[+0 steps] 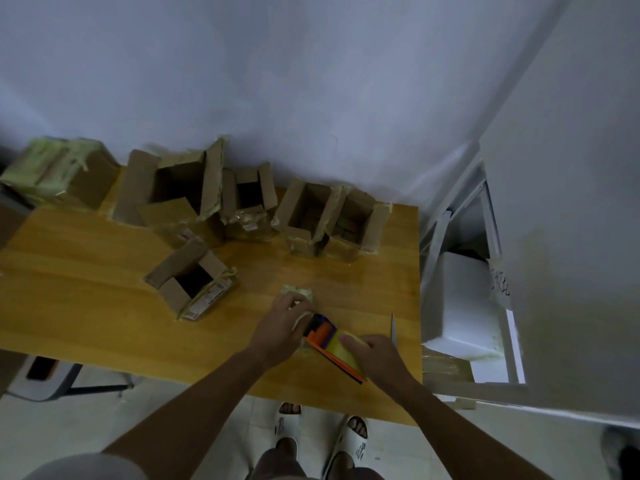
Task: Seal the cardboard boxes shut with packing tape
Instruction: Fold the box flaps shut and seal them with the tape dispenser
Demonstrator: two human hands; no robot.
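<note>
An orange and purple tape dispenser [329,336] with a yellowish roll lies on the wooden table [86,299] near its front edge. My right hand [375,355] grips the roll end of it. My left hand [284,323] pinches the loose tape end at the dispenser's front; a crumpled piece of tape [298,293] lies just beyond its fingers. A small open cardboard box [192,282] lies to the left of my hands. Several larger open boxes stand along the back edge, such as one [173,195] at the left and one [353,225] at the right.
A taped box [59,171] sits off the table's back left corner. White foam blocks [460,310] and a white frame stand right of the table. A chair base [52,379] shows under the left front edge. My feet in white slippers [322,434] are below.
</note>
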